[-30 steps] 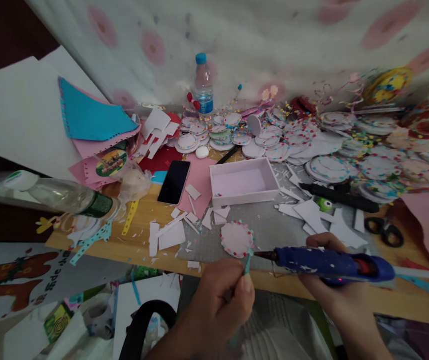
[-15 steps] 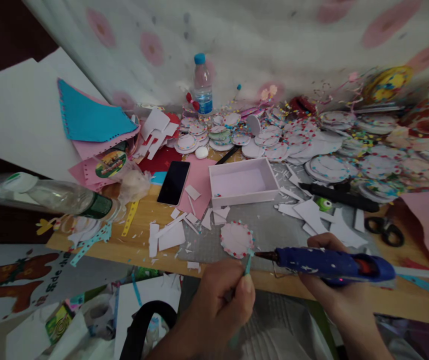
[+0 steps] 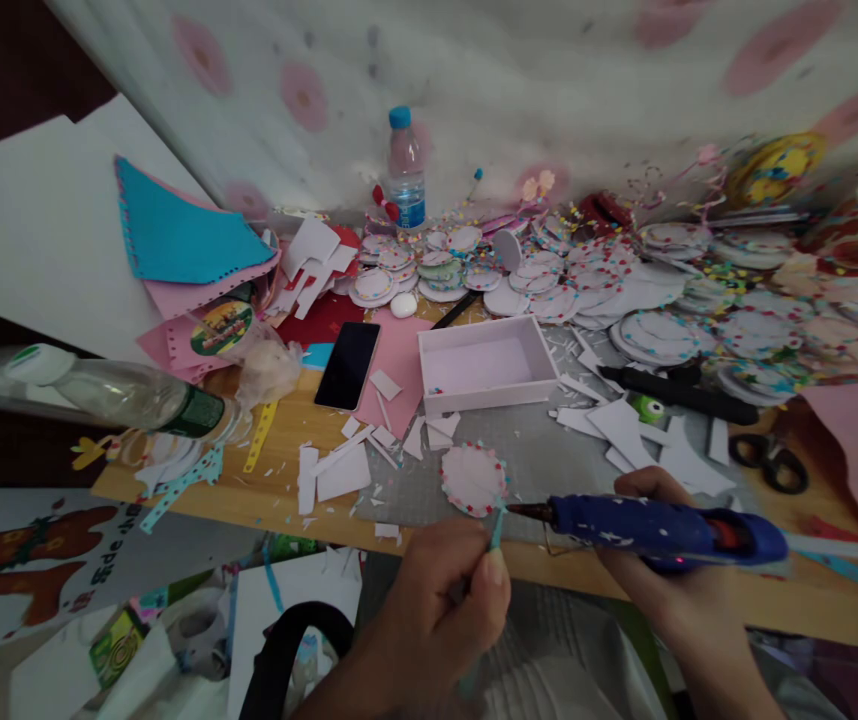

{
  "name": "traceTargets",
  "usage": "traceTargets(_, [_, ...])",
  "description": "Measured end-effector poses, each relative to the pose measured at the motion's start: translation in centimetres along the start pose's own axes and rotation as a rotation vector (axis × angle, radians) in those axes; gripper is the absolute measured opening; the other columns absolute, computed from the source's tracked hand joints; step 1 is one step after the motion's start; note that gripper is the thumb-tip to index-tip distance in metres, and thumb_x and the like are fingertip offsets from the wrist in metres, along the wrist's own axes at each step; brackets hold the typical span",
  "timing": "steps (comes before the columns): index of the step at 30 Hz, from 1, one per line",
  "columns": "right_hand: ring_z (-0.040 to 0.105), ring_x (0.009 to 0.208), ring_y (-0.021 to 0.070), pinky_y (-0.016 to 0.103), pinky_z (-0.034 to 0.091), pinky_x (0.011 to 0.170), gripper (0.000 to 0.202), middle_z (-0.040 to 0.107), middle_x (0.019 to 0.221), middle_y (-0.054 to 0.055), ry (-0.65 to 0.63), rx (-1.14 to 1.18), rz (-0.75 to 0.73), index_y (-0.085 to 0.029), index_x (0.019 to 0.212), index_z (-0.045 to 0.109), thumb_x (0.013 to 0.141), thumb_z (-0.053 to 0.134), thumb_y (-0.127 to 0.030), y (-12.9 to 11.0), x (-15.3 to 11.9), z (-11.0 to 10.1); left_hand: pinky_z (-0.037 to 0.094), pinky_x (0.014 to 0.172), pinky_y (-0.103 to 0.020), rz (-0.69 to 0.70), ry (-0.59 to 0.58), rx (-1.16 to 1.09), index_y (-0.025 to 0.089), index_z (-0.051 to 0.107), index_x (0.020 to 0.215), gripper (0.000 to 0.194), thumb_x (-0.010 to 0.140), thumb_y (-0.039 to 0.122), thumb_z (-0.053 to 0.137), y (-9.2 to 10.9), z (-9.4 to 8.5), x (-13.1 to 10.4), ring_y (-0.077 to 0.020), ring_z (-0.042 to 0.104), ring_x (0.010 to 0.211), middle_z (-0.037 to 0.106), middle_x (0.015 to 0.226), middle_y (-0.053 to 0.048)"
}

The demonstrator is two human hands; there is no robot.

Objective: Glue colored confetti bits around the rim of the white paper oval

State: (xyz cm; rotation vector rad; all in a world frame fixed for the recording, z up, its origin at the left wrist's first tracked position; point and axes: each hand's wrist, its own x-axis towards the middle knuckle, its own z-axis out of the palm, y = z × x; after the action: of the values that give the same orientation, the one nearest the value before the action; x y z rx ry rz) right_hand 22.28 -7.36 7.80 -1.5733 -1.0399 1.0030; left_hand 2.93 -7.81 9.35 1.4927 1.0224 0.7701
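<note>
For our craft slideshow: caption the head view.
Left hand holds a stick under a decorated paper disc; right hand aims a blue glue gun.

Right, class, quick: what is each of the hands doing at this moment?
Left hand: closed, pinching a thin teal stick below the round paper disc.
Right hand: closed around the blue glue gun, nozzle by the stick.

The lower end of the teal stick (image 3: 496,528) is hidden inside the left hand (image 3: 440,610), and the bottle (image 3: 91,392) is cut off by the left edge.
</note>
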Motion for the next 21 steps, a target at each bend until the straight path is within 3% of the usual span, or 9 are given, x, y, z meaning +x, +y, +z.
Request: traceTargets(21, [0.036, 0.050, 0.0118, 0.025, 0.027, 0.046, 0.022, 0.042, 0.059, -0.007, -0.029, -0.058, -0.057, -0.025, 0.077, 0.046, 0.067, 0.065, -0.023, 0.43, 0.12, -0.03, 0.030, 0.057, -0.028, 0.003, 0.010, 0.009, 0.019, 0.039, 0.055, 0.048, 0.098, 0.039, 0.032, -0.17, -0.13, 0.11, -0.0109, 0.041, 0.055, 0.041, 0.054, 0.001])
